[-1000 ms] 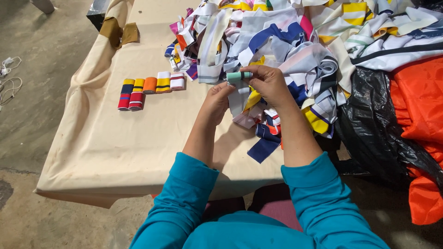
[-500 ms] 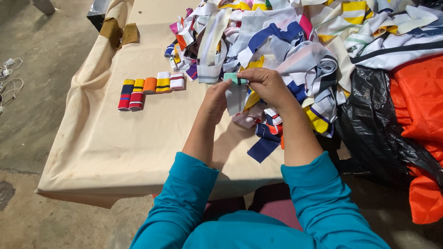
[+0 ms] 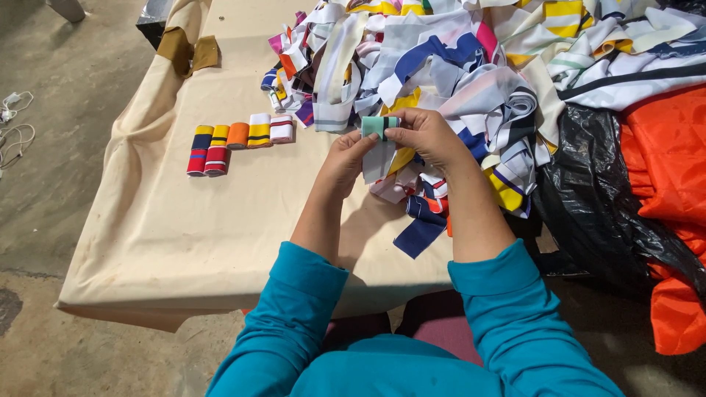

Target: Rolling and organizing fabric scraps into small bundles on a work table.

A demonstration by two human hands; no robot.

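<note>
both my forearms reach forward over the tan table cloth [image 3: 220, 220]. my right hand [image 3: 426, 136] pinches the teal fabric roll [image 3: 380, 126] at its top, and my left hand [image 3: 349, 158] grips the grey strip [image 3: 379, 158] hanging under it. since a second ago the roll sits slightly higher and tighter. the row of finished rolls [image 3: 239, 140] lies left of my hands, the ribbon heap [image 3: 456, 66] just beyond them.

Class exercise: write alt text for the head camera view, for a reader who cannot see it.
Both hands, left hand and right hand, hold a partly rolled green and grey fabric strip above a beige-covered table. A row of finished rolls lies to the left, a heap of striped strips behind.
</note>
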